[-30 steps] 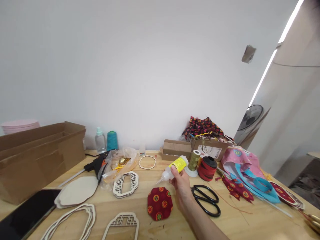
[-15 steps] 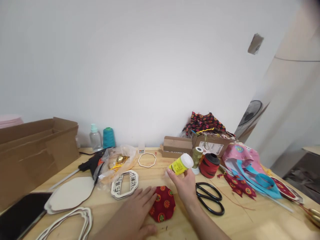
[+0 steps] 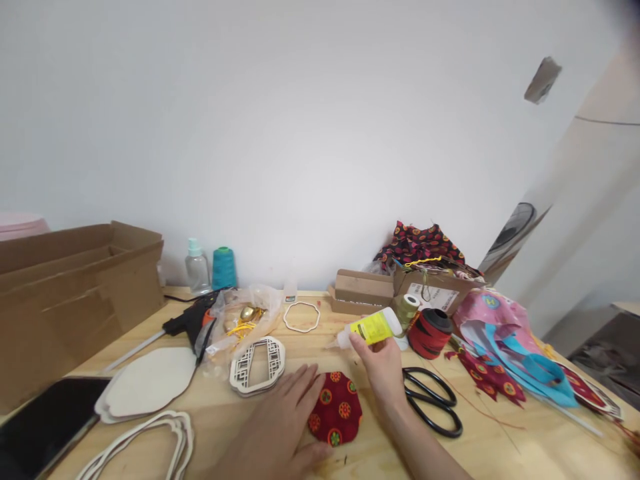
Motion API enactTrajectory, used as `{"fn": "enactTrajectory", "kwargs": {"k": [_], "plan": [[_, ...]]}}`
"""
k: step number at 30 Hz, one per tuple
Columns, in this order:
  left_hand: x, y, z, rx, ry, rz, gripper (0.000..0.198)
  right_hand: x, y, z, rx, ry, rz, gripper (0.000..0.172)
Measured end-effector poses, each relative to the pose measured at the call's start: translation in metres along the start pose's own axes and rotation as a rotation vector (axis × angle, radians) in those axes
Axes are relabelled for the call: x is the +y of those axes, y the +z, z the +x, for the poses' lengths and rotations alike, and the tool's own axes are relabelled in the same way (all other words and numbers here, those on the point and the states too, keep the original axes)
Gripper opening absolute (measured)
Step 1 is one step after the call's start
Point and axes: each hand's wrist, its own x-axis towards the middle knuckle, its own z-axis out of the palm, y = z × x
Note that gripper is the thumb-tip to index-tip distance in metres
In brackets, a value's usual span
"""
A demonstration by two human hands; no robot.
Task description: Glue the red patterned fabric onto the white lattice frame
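Observation:
My right hand (image 3: 383, 370) is closed round a white glue bottle (image 3: 371, 327) with a yellow label. The bottle is tilted, its nozzle pointing left and a little down above the table. My left hand (image 3: 283, 420) lies flat with the fingers stretched out, touching the left edge of a dark red patterned fabric piece (image 3: 344, 410) with rounded corners. Just beyond the left hand lie lattice-cut pale frames (image 3: 275, 357). Black-handled scissors (image 3: 434, 402) rest to the right of my right wrist.
At left are a cardboard box (image 3: 75, 307), a phone (image 3: 40, 420), pale panels (image 3: 150, 380), thin frames (image 3: 185, 427) and a glue gun (image 3: 187, 323). Thread spools (image 3: 431, 333), a small carton (image 3: 363, 293) and fabric scraps (image 3: 493, 377) lie at right. A thin ring frame (image 3: 301, 304) lies toward the wall.
The glue bottle has tipped further, so its nozzle now shows on the left. The whole view has shifted slightly; my left hand remains at the fabric edge.

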Motion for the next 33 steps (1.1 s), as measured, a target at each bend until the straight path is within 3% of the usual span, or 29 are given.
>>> {"fn": "enactTrajectory", "kwargs": {"k": [6, 11, 18, 25, 33], "plan": [[0.017, -0.001, 0.009, 0.019, -0.131, -0.043, 0.088, 0.009, -0.002, 0.007, 0.023, 0.111, 0.187, 0.036], [0.013, -0.003, 0.012, 0.054, -0.045, -0.153, 0.083, 0.007, -0.004, 0.008, 0.057, 0.154, 0.257, 0.036], [0.007, -0.019, 0.011, -0.077, 0.144, -0.223, 0.075, -0.003, -0.011, 0.012, 0.089, 0.15, 0.233, 0.037], [-0.007, -0.005, 0.01, 0.008, 0.102, -0.106, 0.077, -0.012, -0.007, 0.004, 0.081, 0.095, 0.113, 0.034], [-0.008, -0.006, 0.009, -0.022, 0.148, -0.106, 0.071, -0.011, -0.007, 0.005, 0.104, 0.071, 0.043, 0.033]]}}
